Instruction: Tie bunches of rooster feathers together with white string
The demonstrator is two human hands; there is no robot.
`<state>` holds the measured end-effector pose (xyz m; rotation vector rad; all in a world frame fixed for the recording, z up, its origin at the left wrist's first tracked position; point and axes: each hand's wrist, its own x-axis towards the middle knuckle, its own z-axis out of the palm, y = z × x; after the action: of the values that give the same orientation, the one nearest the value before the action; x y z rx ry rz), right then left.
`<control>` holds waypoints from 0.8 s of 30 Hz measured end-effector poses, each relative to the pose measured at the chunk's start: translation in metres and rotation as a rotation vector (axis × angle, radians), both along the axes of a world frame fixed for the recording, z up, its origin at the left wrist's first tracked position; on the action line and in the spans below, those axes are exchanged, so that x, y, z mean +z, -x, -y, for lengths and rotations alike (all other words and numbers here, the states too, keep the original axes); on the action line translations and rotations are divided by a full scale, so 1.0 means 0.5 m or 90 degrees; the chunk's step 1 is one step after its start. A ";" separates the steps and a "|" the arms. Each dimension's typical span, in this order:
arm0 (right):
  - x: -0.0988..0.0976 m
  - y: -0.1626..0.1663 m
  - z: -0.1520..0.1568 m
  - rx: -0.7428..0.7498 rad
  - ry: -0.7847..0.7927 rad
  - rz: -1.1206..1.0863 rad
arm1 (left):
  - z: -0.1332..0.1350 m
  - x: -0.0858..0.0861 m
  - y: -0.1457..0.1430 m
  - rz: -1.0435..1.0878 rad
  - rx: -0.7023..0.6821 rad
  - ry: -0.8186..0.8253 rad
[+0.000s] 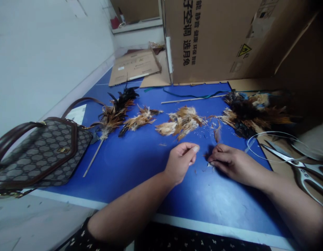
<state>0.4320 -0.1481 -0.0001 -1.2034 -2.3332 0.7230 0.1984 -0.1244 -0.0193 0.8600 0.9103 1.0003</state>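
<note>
My left hand point(181, 162) is closed in a loose pinch above the blue mat; whatever sits between the fingertips is too small to tell. To its right, my right hand point(229, 162) reaches down to the mat with thumb and fingers pressed together, beside small feather scraps point(209, 165). Tan and white feather bunches point(185, 120) lie just beyond both hands. A smaller feather bunch point(140, 119) rests further left. Brown and black feathers are fixed round a thin stick, forming a feather duster point(113, 116). A large pile of dark and brown feathers point(252, 111) lies at the right.
A patterned handbag point(49, 150) stands at the left edge. Scissors point(299, 164) and a loop of clear cord point(268, 133) lie at the right. Behind are a bare stick point(189, 100), green ribbon point(185, 95), flattened cardboard point(135, 66) and a big carton point(216, 42).
</note>
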 end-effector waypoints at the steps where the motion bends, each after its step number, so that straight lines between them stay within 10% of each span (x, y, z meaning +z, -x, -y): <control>1: -0.003 0.001 0.001 0.001 -0.002 0.019 | 0.000 -0.001 -0.001 0.002 0.002 0.000; 11: 0.019 0.038 0.006 -0.200 0.022 -0.148 | 0.006 0.000 -0.006 0.018 0.017 -0.017; 24: -0.002 0.014 0.005 -0.018 0.004 0.073 | 0.003 -0.002 -0.003 0.031 0.026 -0.021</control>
<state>0.4251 -0.1507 -0.0012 -1.3105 -2.4016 0.6686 0.2001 -0.1257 -0.0205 0.8446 0.8742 1.0700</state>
